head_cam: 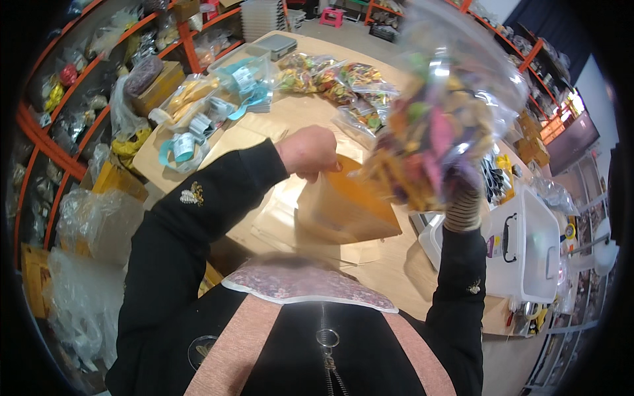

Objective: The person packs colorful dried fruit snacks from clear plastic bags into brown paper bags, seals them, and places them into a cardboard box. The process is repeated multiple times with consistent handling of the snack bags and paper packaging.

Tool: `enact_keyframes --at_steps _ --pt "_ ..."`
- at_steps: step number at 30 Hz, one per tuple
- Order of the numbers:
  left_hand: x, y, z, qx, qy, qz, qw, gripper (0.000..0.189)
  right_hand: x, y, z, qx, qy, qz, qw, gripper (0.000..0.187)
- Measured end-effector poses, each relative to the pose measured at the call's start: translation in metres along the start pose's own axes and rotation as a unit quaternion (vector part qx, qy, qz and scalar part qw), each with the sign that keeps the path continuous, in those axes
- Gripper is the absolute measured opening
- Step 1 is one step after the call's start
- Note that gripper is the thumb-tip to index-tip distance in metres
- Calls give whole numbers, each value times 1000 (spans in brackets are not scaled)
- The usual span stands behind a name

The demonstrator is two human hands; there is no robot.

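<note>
My left hand [309,151] grips the upper edge of a brown kraft paper bag [342,213], whose mouth gapes to the right. To its right my right hand [460,190], mostly hidden, holds up a large clear plastic bag [436,119] of mixed colourful dried pieces, blurred and close to the camera. The plastic bag's lower left part overlaps the paper bag in view; I cannot tell whether they touch. More flat kraft paper bags [277,222] lie on the wooden table beneath. Smaller zip bags [342,81] of similar colourful pieces lie in a group farther back.
Bags with turquoise bands and labels [245,81], a bag of yellowish items [190,99] and a grey lidded box [277,45] stand at the back left. A clear plastic bin [522,247] is at the right. Orange shelving [185,37] with bagged goods surrounds the table.
</note>
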State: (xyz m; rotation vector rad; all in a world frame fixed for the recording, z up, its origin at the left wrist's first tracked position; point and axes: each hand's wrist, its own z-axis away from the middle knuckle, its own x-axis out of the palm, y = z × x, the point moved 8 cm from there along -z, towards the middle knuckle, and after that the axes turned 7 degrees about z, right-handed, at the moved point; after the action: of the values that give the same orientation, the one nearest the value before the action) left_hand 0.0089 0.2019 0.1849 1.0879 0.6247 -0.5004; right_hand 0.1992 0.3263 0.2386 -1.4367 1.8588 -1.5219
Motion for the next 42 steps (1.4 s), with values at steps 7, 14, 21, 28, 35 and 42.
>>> enact_keyframes --at_steps 7,14,21,28,35,42 --pt "28 2 -12 131 -5 285 950 28 69 19 7 -56 -83 144 985 93" --pt "42 -27 8 82 -26 439 895 24 84 19 9 -178 -113 401 892 75" --pt "41 -24 15 114 -29 419 901 23 61 33 8 -51 -106 345 931 84" --pt "38 -47 19 109 42 506 854 24 -12 45 89 79 164 303 935 26" --pt "47 -52 23 141 12 505 852 30 15 30 66 0 146 380 913 15" --pt "65 -69 22 114 -12 611 784 30 66 20 42 -27 -69 654 753 19"
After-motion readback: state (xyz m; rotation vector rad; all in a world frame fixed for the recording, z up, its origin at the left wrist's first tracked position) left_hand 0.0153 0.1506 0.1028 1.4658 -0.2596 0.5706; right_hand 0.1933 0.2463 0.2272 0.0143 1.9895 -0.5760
